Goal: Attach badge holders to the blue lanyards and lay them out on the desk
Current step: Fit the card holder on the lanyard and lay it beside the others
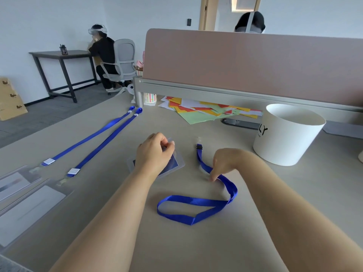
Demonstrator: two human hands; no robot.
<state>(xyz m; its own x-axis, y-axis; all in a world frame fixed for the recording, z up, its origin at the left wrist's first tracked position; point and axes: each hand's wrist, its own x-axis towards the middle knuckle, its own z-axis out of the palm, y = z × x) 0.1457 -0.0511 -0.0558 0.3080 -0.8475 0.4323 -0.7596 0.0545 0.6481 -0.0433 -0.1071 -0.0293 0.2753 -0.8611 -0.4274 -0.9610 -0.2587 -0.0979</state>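
A clear badge holder (pixel 176 162) with a dark card inside lies on the desk under my left hand (pixel 155 152), whose fingers curl round its top edge. A loose blue lanyard (pixel 196 211) loops on the desk in front of me, its black clip end (pixel 199 147) pointing away. My right hand (pixel 225 161) pinches this lanyard's strap near the clip end, fingertips down on the desk. At the left lie two more blue lanyards (pixel 102 144) stretched out straight, each joined to a clear badge holder (pixel 29 211) at its near end.
A white round bucket (pixel 286 134) stands at the right. Coloured paper sheets (pixel 206 111) are piled under the pink desk divider (pixel 245 63). Two people sit in the background, one at a dark table (pixel 59 55) at the left.
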